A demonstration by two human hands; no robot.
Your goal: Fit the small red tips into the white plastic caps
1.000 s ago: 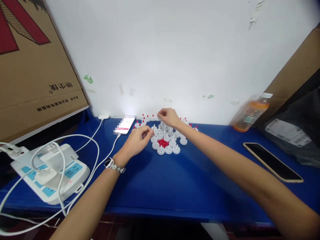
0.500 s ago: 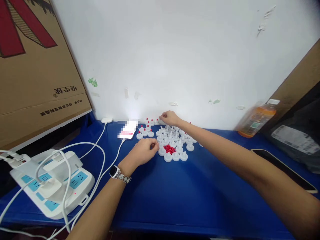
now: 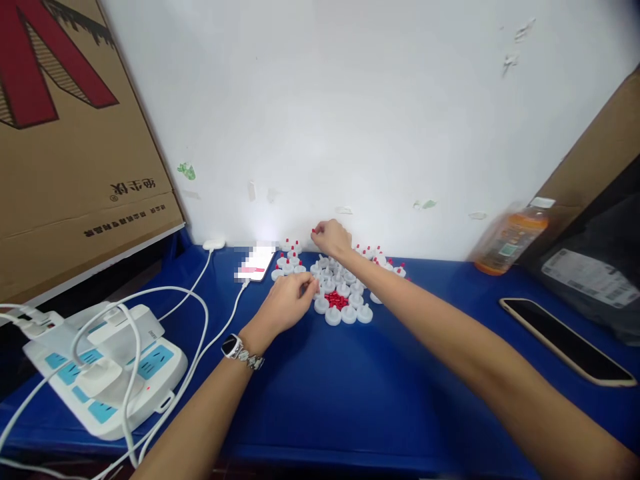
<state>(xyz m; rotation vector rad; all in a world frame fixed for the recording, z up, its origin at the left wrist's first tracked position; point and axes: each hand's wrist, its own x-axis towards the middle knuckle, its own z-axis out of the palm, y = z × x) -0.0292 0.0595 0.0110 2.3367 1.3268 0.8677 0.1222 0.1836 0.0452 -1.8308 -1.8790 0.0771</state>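
My right hand [image 3: 333, 238] is closed in a pinch near the wall, above the back of the table. A small red cap [image 3: 313, 231] shows at its fingertips; whether a white part hangs beneath is hidden. My left hand [image 3: 287, 301], with a watch and bracelet at the wrist, has thumb and fingers pressed together beside the cluster of white nozzle lids [image 3: 333, 315]. What it pinches, if anything, cannot be made out. Loose red caps [image 3: 337, 301] form a pile among these lids. Several red-tipped white lids [image 3: 283, 262] stand behind my left hand, and more lie beyond my right forearm.
A power strip [image 3: 107, 383] with white cables takes up the left side. Near the wall lies a lit phone [image 3: 256, 261]. On the right are another phone [image 3: 567, 342], a bottle of orange drink [image 3: 513, 237] and a dark labelled parcel [image 3: 593, 277]. A cardboard box [image 3: 95, 147] stands left.
My right hand has shifted slightly left and up, and a red cap shows at its fingertips. My left hand stays pinched beside the lids. The view has moved a little.
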